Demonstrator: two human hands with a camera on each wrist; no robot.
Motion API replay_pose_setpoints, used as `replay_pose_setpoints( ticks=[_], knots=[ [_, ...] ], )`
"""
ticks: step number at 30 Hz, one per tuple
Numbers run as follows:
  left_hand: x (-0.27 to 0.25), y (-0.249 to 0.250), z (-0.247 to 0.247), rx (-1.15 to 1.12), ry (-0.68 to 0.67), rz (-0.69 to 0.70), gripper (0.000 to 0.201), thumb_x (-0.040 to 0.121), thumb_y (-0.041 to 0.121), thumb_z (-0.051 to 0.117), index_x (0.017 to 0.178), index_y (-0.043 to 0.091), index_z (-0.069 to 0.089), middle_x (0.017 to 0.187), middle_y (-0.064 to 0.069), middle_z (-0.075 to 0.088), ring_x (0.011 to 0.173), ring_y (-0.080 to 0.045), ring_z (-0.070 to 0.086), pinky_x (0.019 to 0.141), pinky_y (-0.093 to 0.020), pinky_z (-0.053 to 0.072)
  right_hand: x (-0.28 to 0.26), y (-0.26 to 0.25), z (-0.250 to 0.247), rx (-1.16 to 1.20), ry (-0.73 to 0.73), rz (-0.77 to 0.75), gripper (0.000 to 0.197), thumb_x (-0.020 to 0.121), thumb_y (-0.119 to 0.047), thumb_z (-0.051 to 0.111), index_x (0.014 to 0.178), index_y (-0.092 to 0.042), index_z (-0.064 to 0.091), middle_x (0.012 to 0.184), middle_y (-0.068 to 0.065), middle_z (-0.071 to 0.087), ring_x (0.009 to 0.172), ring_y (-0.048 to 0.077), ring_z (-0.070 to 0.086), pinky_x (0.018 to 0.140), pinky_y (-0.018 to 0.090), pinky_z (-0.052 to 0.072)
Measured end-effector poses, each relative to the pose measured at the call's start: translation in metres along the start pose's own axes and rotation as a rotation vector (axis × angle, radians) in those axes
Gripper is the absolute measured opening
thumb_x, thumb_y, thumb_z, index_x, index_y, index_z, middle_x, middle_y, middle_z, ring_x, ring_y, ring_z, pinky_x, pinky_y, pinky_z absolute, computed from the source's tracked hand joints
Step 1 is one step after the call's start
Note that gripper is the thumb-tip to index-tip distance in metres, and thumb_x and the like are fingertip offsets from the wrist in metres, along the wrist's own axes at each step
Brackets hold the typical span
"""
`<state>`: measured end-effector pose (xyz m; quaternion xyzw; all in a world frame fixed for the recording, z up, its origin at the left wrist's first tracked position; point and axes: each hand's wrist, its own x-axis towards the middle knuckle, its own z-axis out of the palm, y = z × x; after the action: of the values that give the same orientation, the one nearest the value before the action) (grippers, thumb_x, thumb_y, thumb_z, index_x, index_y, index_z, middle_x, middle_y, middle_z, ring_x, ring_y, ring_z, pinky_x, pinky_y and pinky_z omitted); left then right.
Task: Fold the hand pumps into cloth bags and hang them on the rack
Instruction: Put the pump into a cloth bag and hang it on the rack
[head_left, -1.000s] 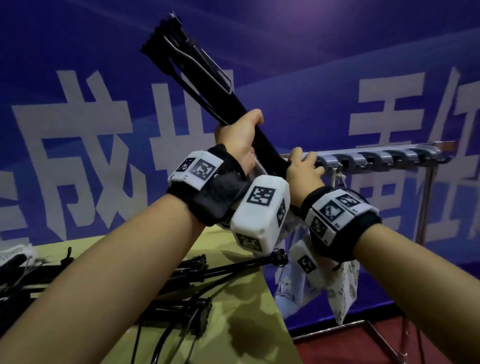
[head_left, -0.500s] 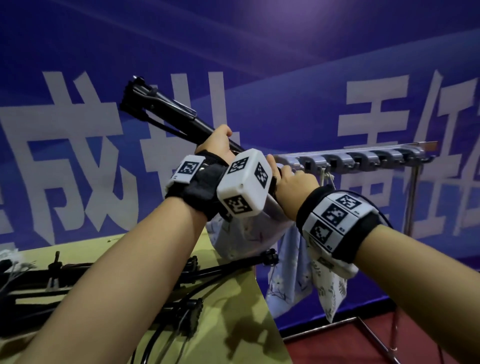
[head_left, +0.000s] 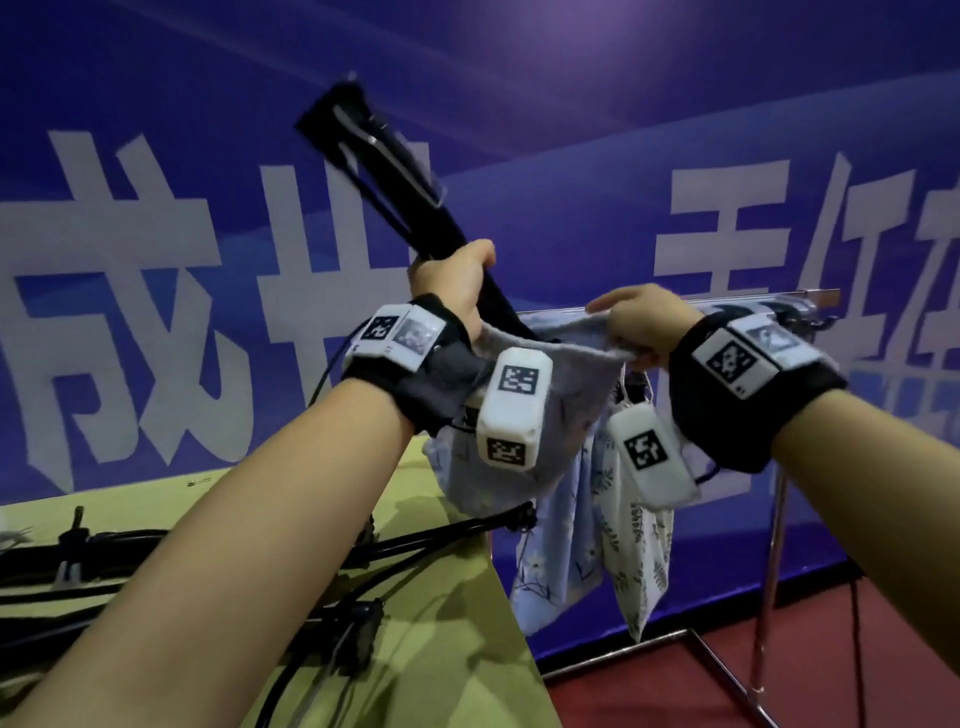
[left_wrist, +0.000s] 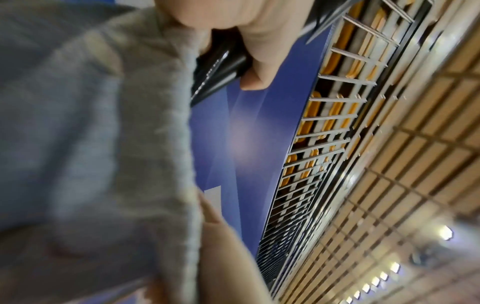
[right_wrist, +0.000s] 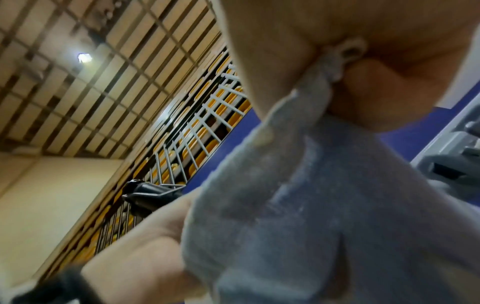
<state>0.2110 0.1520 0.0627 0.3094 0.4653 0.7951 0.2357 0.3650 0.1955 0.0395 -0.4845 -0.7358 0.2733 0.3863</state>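
My left hand (head_left: 451, 280) grips a black hand pump (head_left: 384, 171) by its shaft, and the pump slants up to the left. Its lower end goes into the mouth of a grey-blue cloth bag (head_left: 571, 395) held in front of the rack (head_left: 753, 304). My right hand (head_left: 641, 325) pinches the bag's rim and stretches the mouth toward the right. In the left wrist view my fingers (left_wrist: 259, 41) wrap the pump (left_wrist: 221, 67) beside the bag (left_wrist: 103, 144). The right wrist view shows the bag's pinched hem (right_wrist: 335, 67) and the pump head (right_wrist: 145, 195) beyond. The pump's part inside the bag is hidden.
Two patterned cloth bags (head_left: 558, 561) (head_left: 641, 566) hang from the rack's grey hooks. Several more black pumps (head_left: 426, 540) lie on the yellow-green table (head_left: 457, 623) at lower left. The rack's metal leg (head_left: 774, 571) stands on red floor against a blue banner wall.
The pump has tipped from a low slant half a second ago to a steeper one. My right hand has moved right, pulling the bag's mouth wide between my hands.
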Motion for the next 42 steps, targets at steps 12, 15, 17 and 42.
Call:
replay_pose_setpoints(
  ticks=[12,15,17,42],
  knots=[
    [-0.040,0.029,0.062,0.538,-0.406,0.383,0.019,0.072,0.024,0.073,0.070,0.014,0.057,0.074,-0.003,0.058,0.070,-0.017,0.055,0.060,-0.024,0.043,-0.009,-0.027,-0.084,0.623,0.244,0.022,0.035,0.089,0.001,0.040,0.116,-0.010,0.059,0.072,0.003,0.051,0.052,0.012,0.051,0.040,0.020,0.043],
    [-0.060,0.022,0.066,0.563,-0.521,0.358,0.026,0.072,0.024,0.071,0.057,0.013,0.052,0.062,0.000,0.053,0.063,-0.015,0.052,0.054,-0.023,0.039,-0.023,-0.027,-0.093,0.615,0.211,0.042,0.037,0.088,0.004,0.037,0.116,-0.009,0.059,0.075,0.006,0.055,0.056,0.014,0.057,0.051,0.025,0.047],
    [-0.073,0.008,0.063,0.565,-0.564,0.326,0.029,0.069,0.025,0.072,0.055,0.012,0.051,0.057,0.001,0.051,0.062,-0.018,0.055,0.053,-0.023,0.038,-0.032,-0.017,-0.094,0.568,0.200,0.071,0.040,0.090,-0.001,0.043,0.128,-0.005,0.053,0.076,0.003,0.052,0.062,0.014,0.051,0.054,0.026,0.046],
    [-0.122,-0.162,-0.010,0.802,-0.972,0.053,0.024,0.079,0.025,0.071,0.094,0.007,0.065,0.099,-0.014,0.069,0.093,-0.026,0.064,0.077,-0.035,0.050,-0.104,0.095,-0.012,0.369,0.039,0.421,0.023,0.077,0.012,0.054,0.095,0.000,0.062,0.089,0.017,0.055,0.081,0.026,0.052,0.076,0.036,0.042]
  ],
)
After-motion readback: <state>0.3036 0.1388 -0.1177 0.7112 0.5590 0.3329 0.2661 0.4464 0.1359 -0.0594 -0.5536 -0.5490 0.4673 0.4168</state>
